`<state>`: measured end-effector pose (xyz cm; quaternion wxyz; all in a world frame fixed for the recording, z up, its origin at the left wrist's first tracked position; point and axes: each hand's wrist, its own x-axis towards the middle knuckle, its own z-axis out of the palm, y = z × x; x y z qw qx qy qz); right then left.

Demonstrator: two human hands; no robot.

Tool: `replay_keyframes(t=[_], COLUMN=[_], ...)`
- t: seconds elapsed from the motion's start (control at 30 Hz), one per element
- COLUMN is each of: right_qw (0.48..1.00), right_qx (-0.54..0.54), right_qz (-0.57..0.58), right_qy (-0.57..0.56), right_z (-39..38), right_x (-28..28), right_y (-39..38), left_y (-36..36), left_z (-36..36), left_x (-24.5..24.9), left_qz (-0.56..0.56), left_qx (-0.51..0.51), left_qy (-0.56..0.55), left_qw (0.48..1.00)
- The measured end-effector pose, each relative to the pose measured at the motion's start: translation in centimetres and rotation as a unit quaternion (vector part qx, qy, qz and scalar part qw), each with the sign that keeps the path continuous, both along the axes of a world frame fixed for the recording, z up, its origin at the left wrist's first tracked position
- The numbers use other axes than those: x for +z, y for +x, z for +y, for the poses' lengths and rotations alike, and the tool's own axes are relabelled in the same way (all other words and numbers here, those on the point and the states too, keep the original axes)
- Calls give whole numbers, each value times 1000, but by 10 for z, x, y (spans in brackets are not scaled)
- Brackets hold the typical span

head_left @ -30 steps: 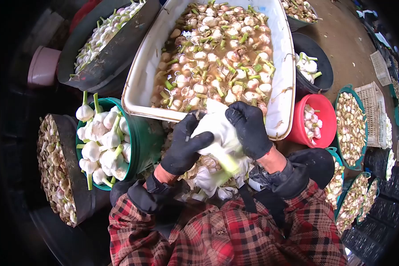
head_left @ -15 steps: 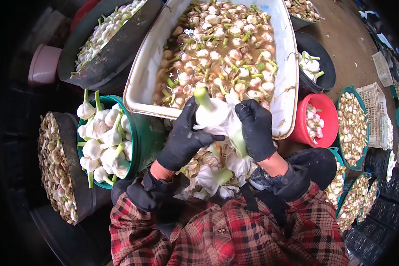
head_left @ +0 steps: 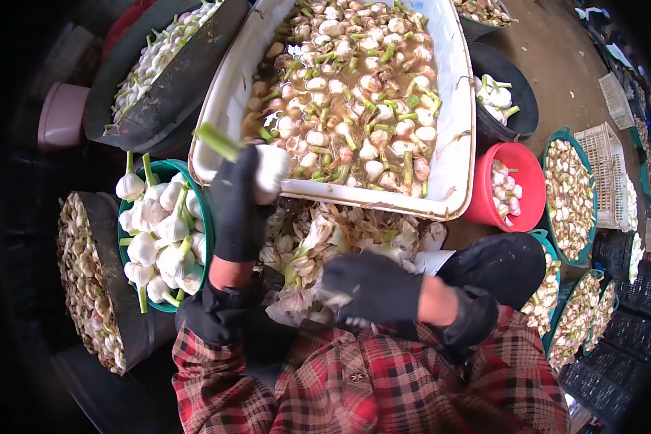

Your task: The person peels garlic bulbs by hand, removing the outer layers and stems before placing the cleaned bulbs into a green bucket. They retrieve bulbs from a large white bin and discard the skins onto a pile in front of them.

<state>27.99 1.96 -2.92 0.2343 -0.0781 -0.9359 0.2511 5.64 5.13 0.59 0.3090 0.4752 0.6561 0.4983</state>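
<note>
Husks [head_left: 315, 242] lie beneath a blurred right hand [head_left: 376, 288], its grip impossible to tell. Beyond, the left hand [head_left: 236, 206] alone grasps a white garlic bulb [head_left: 273, 170], apparently already peeled, near the left-side green bucket [head_left: 209, 239] and the far tub [head_left: 369, 201] of wet garlic.

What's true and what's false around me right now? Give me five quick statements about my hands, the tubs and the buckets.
1. Your left hand holds a garlic bulb. True.
2. Both hands wear white gloves. False: the gloves are black.
3. The white tub holds garlic in brownish water. True.
4. The red bucket stands left of the white tub. False: the red bucket is on its right.
5. The green bucket near your left hand is full of onions. False: it holds garlic bulbs.
</note>
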Motion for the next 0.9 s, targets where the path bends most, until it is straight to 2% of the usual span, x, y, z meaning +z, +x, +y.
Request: replay_keyframes(t=[0.03, 0.07, 0.1, 0.13, 0.17, 0.2, 0.23, 0.3, 0.33, 0.37, 0.4, 0.43, 0.47, 0.5, 0.57, 0.6, 0.63, 0.7, 0.77, 0.8, 0.83, 0.87, 0.9], right_qw=[989, 970, 937, 920, 901, 910, 925, 928, 909, 888, 884, 876, 884, 852, 815, 801, 767, 665, 756, 825, 901, 903, 940], right_qx=[-134, -231, -302, -320, -337, -307, -297, -281, -318, -355, -386, -414, -450, -515, -565, -580, -615, -668, -583, -516, -378, -386, -263], right_qz=[-31, -15, 15, 5, -6, 112, 81, 53, 63, 75, 125, 173, 126, 78, 102, 69, -43, -201, -173, -132, -63, -188, -197], right_qy=[-47, -71, -177, -225, -272, -254, -222, -240, -261, -281, -230, -178, -19, 48, 76, 134, 176, 265, 240, 190, 203, 18, 89], right_z=[9, 19, 29, 33, 35, 35, 37, 38, 42, 49, 64, 84, 107, 124, 178, 209, 228, 253, 260, 258, 241, 236, 238], right_x=[19, 24, 52, 62, 66, 48, 41, 43, 45, 49, 53, 60, 77, 101, 117, 117, 119, 105, 84, 66, 57, 31, 0], right_y=[2, 4, 3, 6, 8, 2, 6, 16, 23, 32, 46, 66, 89, 103, 144, 171, 188, 198, 193, 177, 141, 125, 113], left_y=[8, 19, 33, 42, 51, 60, 65, 67, 68, 69, 69, 68, 68, 67, 67, 68, 68, 68, 68, 67, 66, 66, 66], left_z=[0, -5, -9, -13, -20, -24, -31, -32, -34, -35, -36, -37, -38, -38, -41, -41, -41, -41, -38, -38, -37, -37, -38], left_x=[-1, -11, -8, -25, -33, -32, -42, -43, -41, -29, -23, -23, -25, -28, -33, -33, -33, -33, -34, -34, -35, -36, -36], left_qz=[-212, -27, 59, 96, 85, 108, 141, 121, 120, 65, 10, 9, 22, 34, 64, 70, 77, 88, 99, 90, 81, 81, 93], left_qx=[53, 5, -47, -77, -137, -187, -208, -231, -229, -238, -247, -247, -267, -287, -291, -301, -311, -305, -297, -307, -318, -319, -331], left_qy=[-58, -9, 14, 40, 21, 110, 105, 112, 112, 58, 4, 3, 21, 39, 39, 47, 55, 62, 68, 57, 45, 42, 45], left_qw=[974, 1000, 997, 992, 987, 970, 962, 959, 960, 967, 969, 969, 963, 957, 954, 950, 946, 946, 947, 946, 943, 943, 938])
